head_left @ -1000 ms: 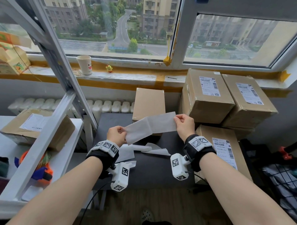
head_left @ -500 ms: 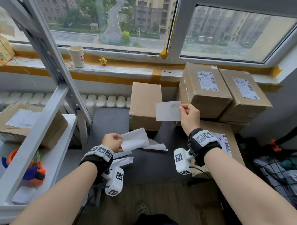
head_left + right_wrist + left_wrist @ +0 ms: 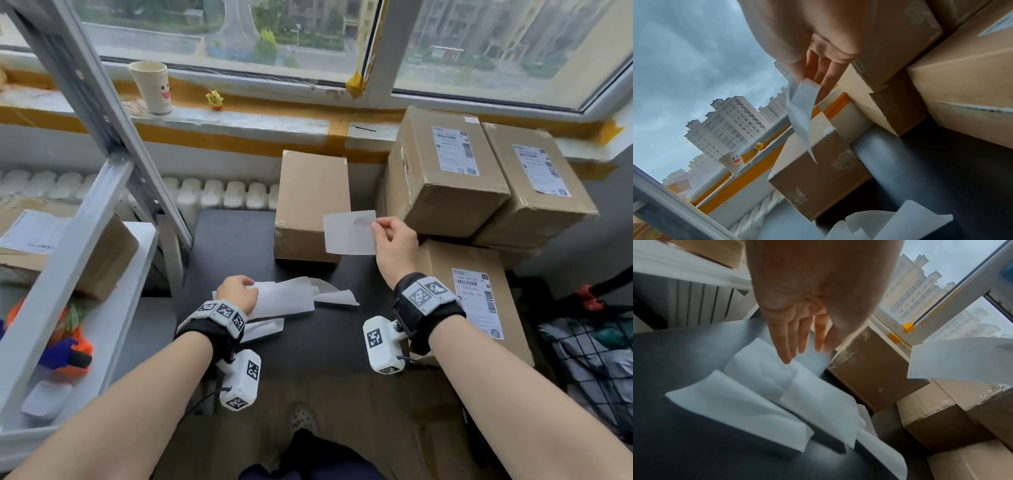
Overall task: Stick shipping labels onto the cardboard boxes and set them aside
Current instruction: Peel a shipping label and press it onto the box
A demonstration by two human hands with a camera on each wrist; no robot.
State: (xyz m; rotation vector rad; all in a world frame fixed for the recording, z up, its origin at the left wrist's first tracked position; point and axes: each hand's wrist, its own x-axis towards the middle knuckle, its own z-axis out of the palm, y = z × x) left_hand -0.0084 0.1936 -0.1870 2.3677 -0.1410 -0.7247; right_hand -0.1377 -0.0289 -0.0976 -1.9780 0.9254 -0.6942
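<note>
My right hand (image 3: 380, 226) pinches a white shipping label (image 3: 349, 233) by its right edge and holds it in the air, in front of the near right corner of a plain cardboard box (image 3: 311, 202) at the back of the black table (image 3: 308, 342). The right wrist view shows the label (image 3: 801, 110) hanging from thumb and fingertips (image 3: 826, 81) above that box (image 3: 818, 178). My left hand (image 3: 239, 291) hovers low over loose white backing sheets (image 3: 287, 301); the left wrist view shows its fingers (image 3: 787, 350) straight, gripping nothing, just above the sheets (image 3: 756, 394).
Three labelled boxes (image 3: 445, 171) (image 3: 541, 185) (image 3: 479, 301) are stacked at the right. A metal shelf (image 3: 85, 240) at the left holds another labelled box (image 3: 51, 246). A paper cup (image 3: 152, 87) and a small chick toy (image 3: 214, 100) stand on the windowsill.
The label came off its backing. My right hand carried it up and right toward the plain box. My left hand lowered the backing sheet to the table and let it go.
</note>
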